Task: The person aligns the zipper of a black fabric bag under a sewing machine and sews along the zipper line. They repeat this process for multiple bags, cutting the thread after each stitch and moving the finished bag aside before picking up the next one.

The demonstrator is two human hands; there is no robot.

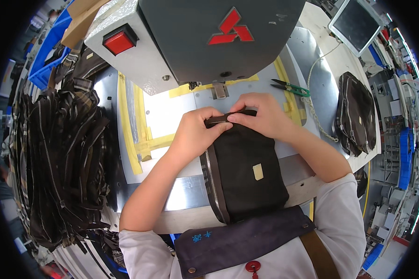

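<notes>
My left hand (pixel 198 130) pinches the top edge of a black fabric pouch (pixel 242 172) at a short stretch of zipper, thumb on top. My right hand (pixel 256 114) grips the same edge just to the right, thumb pressed near the other thumb. The pouch has a long zipper (pixel 210 176) down its left side and a pale patch (pixel 258 171); it lies toward me over the table edge. Just beyond my hands is the grey sewing machine (pixel 209 46) with its small metal presser plate (pixel 220 91). Green-handled snips (pixel 299 89) lie to the right of it.
A large pile of zippered dark pieces (pixel 60 153) is at the left, below a blue bin (pixel 39 63). Another dark pouch (pixel 354 111) lies at the right, near a cord (pixel 316 121) and a screen (pixel 354 23). Yellow tape (pixel 135 144) edges the work plate.
</notes>
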